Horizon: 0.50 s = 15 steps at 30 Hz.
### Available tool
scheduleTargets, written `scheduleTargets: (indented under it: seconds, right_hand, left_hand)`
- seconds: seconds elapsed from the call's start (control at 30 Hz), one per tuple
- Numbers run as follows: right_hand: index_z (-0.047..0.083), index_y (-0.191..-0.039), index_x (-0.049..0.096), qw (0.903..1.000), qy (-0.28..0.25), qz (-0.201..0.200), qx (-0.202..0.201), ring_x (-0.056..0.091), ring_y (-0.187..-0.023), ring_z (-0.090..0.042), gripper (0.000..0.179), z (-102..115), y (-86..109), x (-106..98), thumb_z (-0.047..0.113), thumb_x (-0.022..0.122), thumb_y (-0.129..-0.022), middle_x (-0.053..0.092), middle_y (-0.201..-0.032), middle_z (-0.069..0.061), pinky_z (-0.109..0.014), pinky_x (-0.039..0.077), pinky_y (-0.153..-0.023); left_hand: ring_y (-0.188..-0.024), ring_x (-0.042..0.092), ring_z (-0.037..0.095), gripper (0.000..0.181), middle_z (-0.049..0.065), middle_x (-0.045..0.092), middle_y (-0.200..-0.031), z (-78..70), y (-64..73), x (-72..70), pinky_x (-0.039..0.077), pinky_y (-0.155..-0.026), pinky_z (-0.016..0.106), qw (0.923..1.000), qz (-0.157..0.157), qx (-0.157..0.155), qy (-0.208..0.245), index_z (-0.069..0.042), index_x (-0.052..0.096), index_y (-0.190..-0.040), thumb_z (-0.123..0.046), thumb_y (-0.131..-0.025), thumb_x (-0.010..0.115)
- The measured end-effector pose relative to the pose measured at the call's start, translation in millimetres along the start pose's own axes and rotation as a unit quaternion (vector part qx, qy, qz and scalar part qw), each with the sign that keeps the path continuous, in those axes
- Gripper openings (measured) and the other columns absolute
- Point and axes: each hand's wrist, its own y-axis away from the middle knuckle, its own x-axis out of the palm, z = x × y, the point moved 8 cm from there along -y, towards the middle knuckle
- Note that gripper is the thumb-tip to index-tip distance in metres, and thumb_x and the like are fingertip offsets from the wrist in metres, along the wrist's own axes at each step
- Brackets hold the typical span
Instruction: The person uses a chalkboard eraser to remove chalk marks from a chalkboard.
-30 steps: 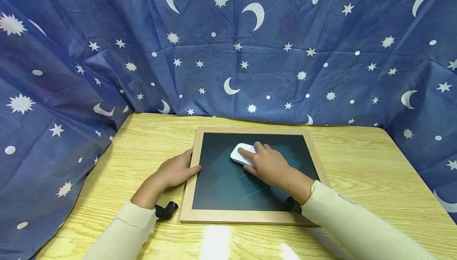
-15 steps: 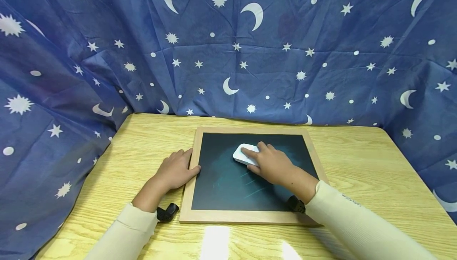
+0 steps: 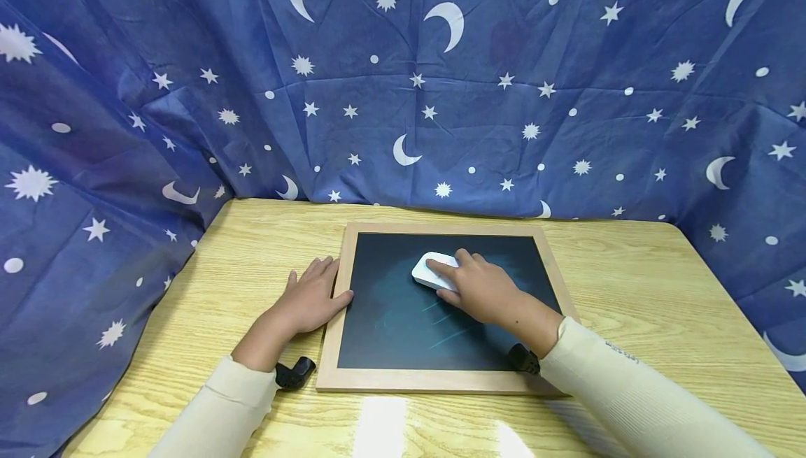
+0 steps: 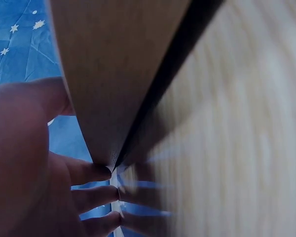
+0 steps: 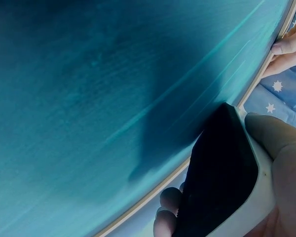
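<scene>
A chalkboard [image 3: 390, 332] with a light wooden frame lies on the table, with a few faint chalk strokes [image 3: 450, 339] on its dark surface. My right hand [image 3: 485, 290] grips a white eraser [image 3: 426, 275] over the board's upper middle, index finger along its top. In the right wrist view the eraser's dark underside [image 5: 217, 182] faces the camera, tilted off the board at least on the near side. My left hand [image 3: 308, 302] rests at the frame's left side, thumb on top of the wooden frame [image 4: 111, 74], other fingers extended and spread beside its outer edge.
The wood-grain table [image 3: 642, 304] extends on both sides of the board. A blue curtain [image 3: 352, 129] with moons and stars hangs behind and along the sides. Black wrist cameras sit below the left wrist [image 3: 294, 374] and the right wrist [image 3: 524, 359].
My right hand has shifted slightly right with the eraser, then stayed nearly still. The fingers of my left hand have spread out further, with the thumb remaining on the frame.
</scene>
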Motion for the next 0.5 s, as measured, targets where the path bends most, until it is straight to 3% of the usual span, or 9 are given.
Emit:
scheduleTargets:
  seconds: [0.5]
  right_hand:
    - [0.028, -0.149, 0.05, 0.9998, -0.014, 0.002, 0.012, 0.061, -0.09, -0.027, 0.056, -5.4, 3.0, 1.2, 0.04, 0.065, -0.096, 0.059, -0.111, -0.018, -0.048, 0.059, -0.077]
  left_hand:
    - [-0.154, 0.014, 0.043, 0.077, 0.023, 0.023, -0.164, -0.8, 1.1, 1.1, 0.007, -0.117, 0.072, 1.0, 0.009, 0.003, -0.001, -0.003, 0.023, -0.159, -0.044, -0.099, 0.05]
